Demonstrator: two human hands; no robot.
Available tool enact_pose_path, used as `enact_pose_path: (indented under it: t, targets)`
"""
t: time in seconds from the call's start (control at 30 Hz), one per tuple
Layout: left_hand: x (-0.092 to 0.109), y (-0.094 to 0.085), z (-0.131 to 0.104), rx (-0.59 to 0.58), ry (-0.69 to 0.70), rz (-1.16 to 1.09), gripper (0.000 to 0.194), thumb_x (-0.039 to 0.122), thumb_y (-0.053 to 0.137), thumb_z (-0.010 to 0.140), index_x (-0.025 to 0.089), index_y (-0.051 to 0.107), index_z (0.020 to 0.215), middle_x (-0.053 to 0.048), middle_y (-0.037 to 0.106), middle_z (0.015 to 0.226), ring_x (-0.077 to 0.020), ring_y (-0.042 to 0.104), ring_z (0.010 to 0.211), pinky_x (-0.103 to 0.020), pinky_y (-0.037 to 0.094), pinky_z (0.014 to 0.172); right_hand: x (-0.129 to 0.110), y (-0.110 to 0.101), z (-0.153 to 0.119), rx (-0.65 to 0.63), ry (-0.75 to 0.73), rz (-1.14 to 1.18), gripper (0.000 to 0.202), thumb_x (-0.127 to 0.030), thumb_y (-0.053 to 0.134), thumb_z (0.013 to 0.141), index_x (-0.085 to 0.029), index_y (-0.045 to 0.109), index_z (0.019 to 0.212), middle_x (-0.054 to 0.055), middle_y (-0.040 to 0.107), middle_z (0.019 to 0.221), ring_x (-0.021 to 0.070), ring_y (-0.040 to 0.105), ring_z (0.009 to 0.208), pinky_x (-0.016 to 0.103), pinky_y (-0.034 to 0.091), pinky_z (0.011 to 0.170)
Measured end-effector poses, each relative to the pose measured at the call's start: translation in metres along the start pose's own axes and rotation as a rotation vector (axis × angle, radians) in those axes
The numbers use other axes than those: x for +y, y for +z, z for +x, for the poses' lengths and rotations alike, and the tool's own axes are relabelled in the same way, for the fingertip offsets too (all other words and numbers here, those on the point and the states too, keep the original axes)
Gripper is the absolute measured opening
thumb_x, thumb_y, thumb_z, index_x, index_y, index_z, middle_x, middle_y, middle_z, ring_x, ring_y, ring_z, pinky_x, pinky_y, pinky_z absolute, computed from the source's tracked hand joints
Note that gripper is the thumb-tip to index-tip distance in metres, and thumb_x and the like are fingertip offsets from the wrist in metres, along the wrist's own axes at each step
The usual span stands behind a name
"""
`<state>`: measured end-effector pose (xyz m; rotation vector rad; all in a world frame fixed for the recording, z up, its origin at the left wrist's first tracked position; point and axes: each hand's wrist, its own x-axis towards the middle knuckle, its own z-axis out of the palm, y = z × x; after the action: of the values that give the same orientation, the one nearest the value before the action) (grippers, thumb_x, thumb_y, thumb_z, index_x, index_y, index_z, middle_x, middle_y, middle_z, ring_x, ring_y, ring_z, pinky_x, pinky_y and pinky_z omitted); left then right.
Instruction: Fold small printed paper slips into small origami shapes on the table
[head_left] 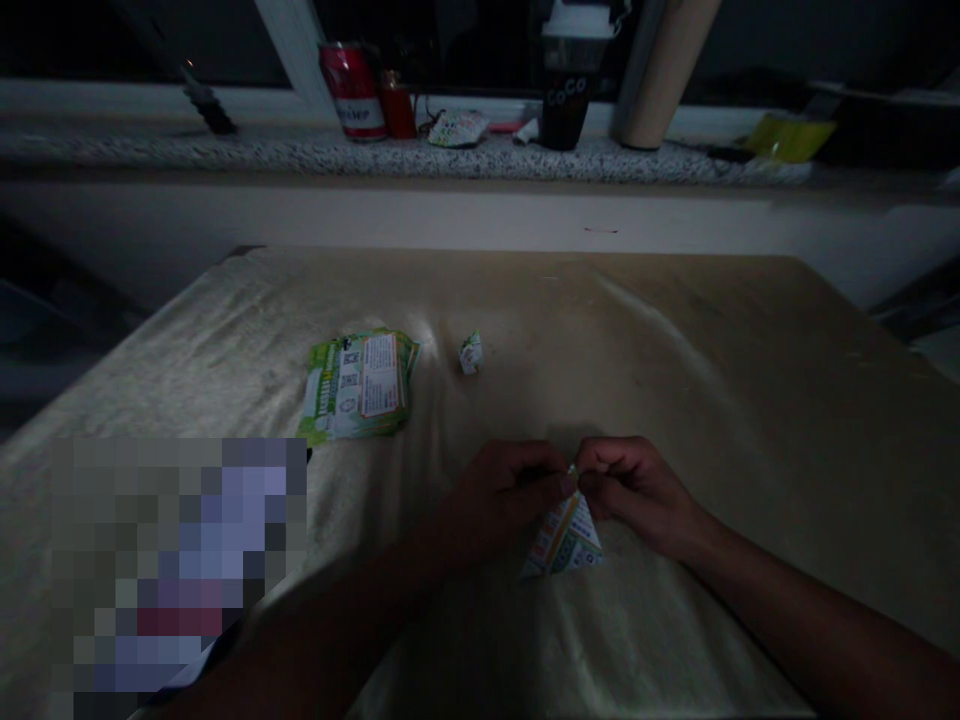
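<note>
A printed paper folded into a triangle (564,540) stands out below my fingers near the front of the table, its tip upward. My left hand (517,485) pinches the tip from the left, thumb and fingers pressed together. From the right, my right hand (637,490) pinches the same tip, its fingers curled. The fingertips hide the very top of the paper. Farther off, a small folded paper piece (470,354) rests alone on the cloth. To its left lies a stack of green and white printed leaflets (360,385).
A shiny beige cloth (675,380) covers the table. At lower left is a pixelated object (202,560) beside my left forearm. Along the stone windowsill (480,165) stand a red can (352,95), a dark CoCo cup (566,100), a cardboard-coloured tube (660,80) and a yellow packet (791,137).
</note>
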<state>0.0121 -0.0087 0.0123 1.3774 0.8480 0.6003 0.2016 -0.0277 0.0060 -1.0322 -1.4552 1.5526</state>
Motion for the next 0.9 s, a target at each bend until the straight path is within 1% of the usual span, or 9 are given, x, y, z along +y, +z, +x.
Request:
enact_pose_path:
  t: [0.1,0.23,0.3,0.37,0.47,0.53,0.67,0.77,0.9]
  targets:
    - [-0.0009,-0.0003,0.0005,-0.036,0.026,0.018,0.025,0.037,0.062,0.085,0.014,0.062,0.074,0.005,0.047,0.061,-0.0085,0.040,0.056,-0.021,0.031,0.053,0.0009,-0.0004,0.0000,-0.005,0.001,-0.032,0.020,-0.023,0.058,0.078,-0.018,0.052,0.060,-0.006,0.041,0.051,0.0065,0.033,0.046,0.020,0.026,0.044]
    - [0.0012,-0.0005,0.0002,-0.108,0.061,0.080,0.025,0.034,0.060,0.086,0.014,0.061,0.071,0.006,0.045,0.060,-0.0085,0.038,0.057,-0.022,0.029,0.054,0.0017,0.0001,-0.0007,0.017,-0.014,-0.115,0.028,-0.022,0.057,0.076,-0.019,0.045,0.051,-0.008,0.029,0.047,0.0053,0.023,0.043,0.020,0.018,0.040]
    - [0.0020,-0.0003,0.0001,-0.109,0.055,0.110,0.024,0.032,0.060,0.085,0.014,0.060,0.070,0.005,0.044,0.060,-0.0089,0.039,0.058,-0.022,0.029,0.054,0.0021,0.0012,-0.0007,0.035,-0.011,-0.134,0.030,-0.023,0.055,0.078,-0.019,0.044,0.050,-0.008,0.029,0.045,0.0053,0.022,0.042,0.020,0.017,0.039]
    - [0.0018,-0.0001,0.0003,-0.091,0.039,0.099,0.024,0.033,0.060,0.085,0.014,0.061,0.070,0.005,0.045,0.060,-0.0090,0.040,0.058,-0.022,0.030,0.054,0.0020,0.0023,-0.0001,0.043,-0.001,-0.123,0.032,-0.023,0.053,0.080,-0.019,0.044,0.049,-0.007,0.034,0.042,0.0056,0.025,0.040,0.021,0.018,0.039]
    - [0.0003,-0.0008,0.0017,-0.033,0.019,0.023,0.024,0.035,0.062,0.083,0.014,0.061,0.072,0.005,0.048,0.061,-0.0089,0.041,0.057,-0.022,0.032,0.054,-0.0006,0.0032,0.0017,0.055,0.017,-0.054,0.035,-0.026,0.049,0.084,-0.019,0.048,0.050,-0.005,0.043,0.042,0.0064,0.033,0.039,0.021,0.024,0.040]
    - [-0.0003,-0.0025,0.0034,0.036,0.016,-0.023,0.024,0.036,0.063,0.082,0.014,0.060,0.072,0.005,0.049,0.062,-0.0090,0.042,0.058,-0.021,0.034,0.054,-0.0034,0.0029,0.0023,0.075,0.003,-0.013,0.034,-0.028,0.049,0.087,-0.018,0.053,0.055,-0.004,0.048,0.045,0.0073,0.039,0.041,0.021,0.029,0.042]
    - [-0.0006,-0.0076,0.0061,0.183,0.049,-0.085,0.022,0.034,0.065,0.083,0.015,0.060,0.072,0.005,0.052,0.063,-0.0088,0.045,0.058,-0.021,0.036,0.054,-0.0066,0.0016,0.0009,0.108,-0.050,-0.099,0.021,-0.031,0.061,0.088,-0.016,0.066,0.074,-0.003,0.056,0.056,0.0083,0.046,0.049,0.021,0.035,0.046]
    - [-0.0011,-0.0096,0.0061,0.242,0.068,-0.078,0.022,0.036,0.065,0.085,0.016,0.062,0.076,0.004,0.055,0.065,-0.0094,0.048,0.060,-0.021,0.038,0.055,-0.0065,0.0011,0.0002,0.123,-0.057,-0.151,0.017,-0.031,0.064,0.088,-0.017,0.070,0.080,-0.002,0.058,0.056,0.0083,0.049,0.048,0.020,0.037,0.045]
    - [-0.0006,-0.0086,0.0045,0.305,0.076,-0.005,0.024,0.038,0.065,0.086,0.016,0.063,0.077,0.004,0.056,0.066,-0.0093,0.049,0.060,-0.020,0.040,0.055,-0.0053,0.0019,0.0016,0.163,-0.050,-0.112,0.014,-0.030,0.068,0.087,-0.017,0.071,0.088,-0.002,0.065,0.056,0.0092,0.058,0.046,0.020,0.045,0.046]
